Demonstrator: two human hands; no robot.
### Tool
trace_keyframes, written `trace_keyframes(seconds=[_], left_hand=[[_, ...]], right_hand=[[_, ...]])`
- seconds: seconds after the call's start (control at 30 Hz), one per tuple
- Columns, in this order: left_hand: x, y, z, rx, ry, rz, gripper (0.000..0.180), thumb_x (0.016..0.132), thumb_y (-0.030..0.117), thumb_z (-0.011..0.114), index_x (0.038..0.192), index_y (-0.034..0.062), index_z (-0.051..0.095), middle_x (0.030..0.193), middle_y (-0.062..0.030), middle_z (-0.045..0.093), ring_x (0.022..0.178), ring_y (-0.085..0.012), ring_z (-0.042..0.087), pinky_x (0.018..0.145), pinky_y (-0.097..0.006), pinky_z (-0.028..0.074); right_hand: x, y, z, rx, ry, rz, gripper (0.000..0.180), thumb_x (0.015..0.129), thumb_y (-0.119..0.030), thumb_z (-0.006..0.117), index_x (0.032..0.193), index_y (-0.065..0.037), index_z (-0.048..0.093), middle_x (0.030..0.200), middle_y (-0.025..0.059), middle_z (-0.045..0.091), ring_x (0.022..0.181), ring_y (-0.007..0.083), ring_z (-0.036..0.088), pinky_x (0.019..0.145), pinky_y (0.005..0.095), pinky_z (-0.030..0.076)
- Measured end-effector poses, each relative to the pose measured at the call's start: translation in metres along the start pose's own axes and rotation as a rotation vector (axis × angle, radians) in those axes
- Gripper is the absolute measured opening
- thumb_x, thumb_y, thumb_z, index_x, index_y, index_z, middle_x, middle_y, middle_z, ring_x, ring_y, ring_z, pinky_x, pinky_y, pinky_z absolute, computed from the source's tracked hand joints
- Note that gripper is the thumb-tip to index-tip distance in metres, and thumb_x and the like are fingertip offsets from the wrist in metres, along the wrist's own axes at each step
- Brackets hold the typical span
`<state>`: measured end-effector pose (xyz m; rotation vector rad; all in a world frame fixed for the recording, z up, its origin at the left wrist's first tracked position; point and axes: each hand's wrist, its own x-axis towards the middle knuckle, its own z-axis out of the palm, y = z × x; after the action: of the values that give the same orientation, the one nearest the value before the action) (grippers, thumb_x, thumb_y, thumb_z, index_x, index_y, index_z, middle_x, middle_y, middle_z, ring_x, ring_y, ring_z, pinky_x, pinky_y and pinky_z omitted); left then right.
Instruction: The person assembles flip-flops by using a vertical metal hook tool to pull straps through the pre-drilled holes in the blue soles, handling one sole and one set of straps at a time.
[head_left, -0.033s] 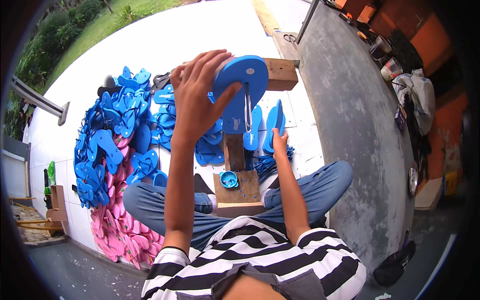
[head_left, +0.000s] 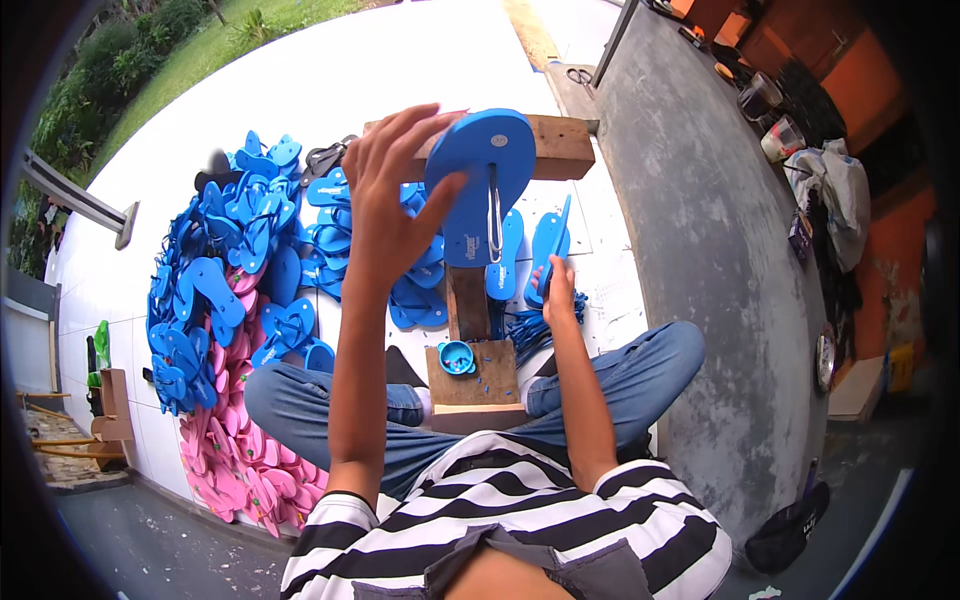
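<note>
A blue flip-flop sole (head_left: 485, 140) rests against the top of a wooden stand (head_left: 562, 147), with a narrow metal loop (head_left: 494, 215) at its middle. My left hand (head_left: 390, 190) is at that sole's left edge, fingers spread and thumb overlapping the edge. Lower right, my right hand (head_left: 561, 288) is closed on another blue sole (head_left: 563, 228), seen nearly edge-on. Behind it is a further blue sole (head_left: 543, 245), and one more blue sole (head_left: 506, 255) lies beside the post. Blue straps (head_left: 540, 328) are bunched below my right hand.
A small blue bowl (head_left: 457, 357) with little bits in it sits on the stand's wooden base (head_left: 445, 390), between my crossed legs. Blue flip-flops (head_left: 215, 290) and pink flip-flops (head_left: 245, 460) are heaped at left. Scissors (head_left: 579, 76) lie far off, near a grey ledge (head_left: 690, 250).
My left hand's fingers have loosened and shifted slightly left from the sole on the stand. My right hand has raised its sole slightly and turned it more edge-on.
</note>
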<state>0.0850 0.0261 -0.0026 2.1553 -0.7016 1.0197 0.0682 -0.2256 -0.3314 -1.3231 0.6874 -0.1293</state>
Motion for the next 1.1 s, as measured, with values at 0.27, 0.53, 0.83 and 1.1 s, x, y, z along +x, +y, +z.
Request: trace_keyframes(seconds=[0.27, 0.53, 0.83, 1.1], left_hand=[[-0.161, 0.074, 0.015, -0.631, -0.024, -0.502, 0.068, 0.073, 0.023, 0.085, 0.127, 0.0027, 0.049, 0.111, -0.0141, 0.057, 0.081, -0.0163, 0.051, 0.070, -0.028, 0.043], [-0.124, 0.067, -0.021, -0.614, -0.266, -0.290, 0.036, 0.070, 0.002, 0.081, 0.103, 0.0074, 0.069, 0.100, -0.0073, 0.069, 0.083, -0.0204, 0.064, 0.066, -0.030, 0.049], [-0.072, 0.060, -0.023, -0.549, -0.070, -0.084, 0.032, 0.068, 0.007, 0.081, 0.099, 0.0088, 0.071, 0.097, -0.0067, 0.068, 0.083, -0.0218, 0.063, 0.070, -0.029, 0.048], [-0.053, 0.055, -0.013, -0.587, 0.084, -0.149, 0.036, 0.069, 0.004, 0.081, 0.101, 0.0024, 0.066, 0.096, -0.0130, 0.067, 0.084, -0.0231, 0.065, 0.071, -0.031, 0.052]], right_hand=[[-0.211, -0.052, -0.028, -0.079, -0.300, -0.576, 0.103, 0.079, -0.011, 0.077, 0.152, -0.004, 0.005, 0.130, 0.0173, 0.043, 0.120, 0.0274, 0.050, 0.100, 0.0400, 0.042], [-0.227, -0.119, -0.026, -0.393, -0.410, -0.849, 0.080, 0.077, -0.007, 0.079, 0.142, -0.002, 0.031, 0.129, 0.0181, 0.047, 0.125, 0.0332, 0.050, 0.105, 0.0461, 0.041], [-0.209, -0.214, 0.018, -0.241, -0.450, -1.366, 0.047, 0.076, 0.006, 0.070, 0.118, -0.007, 0.052, 0.107, 0.0136, 0.062, 0.097, 0.0321, 0.065, 0.084, 0.0425, 0.054], [-0.199, -0.230, 0.033, -0.229, -0.382, -1.364, 0.043, 0.081, 0.000, 0.072, 0.119, -0.006, 0.052, 0.104, 0.0137, 0.063, 0.094, 0.0312, 0.066, 0.081, 0.0409, 0.054]])
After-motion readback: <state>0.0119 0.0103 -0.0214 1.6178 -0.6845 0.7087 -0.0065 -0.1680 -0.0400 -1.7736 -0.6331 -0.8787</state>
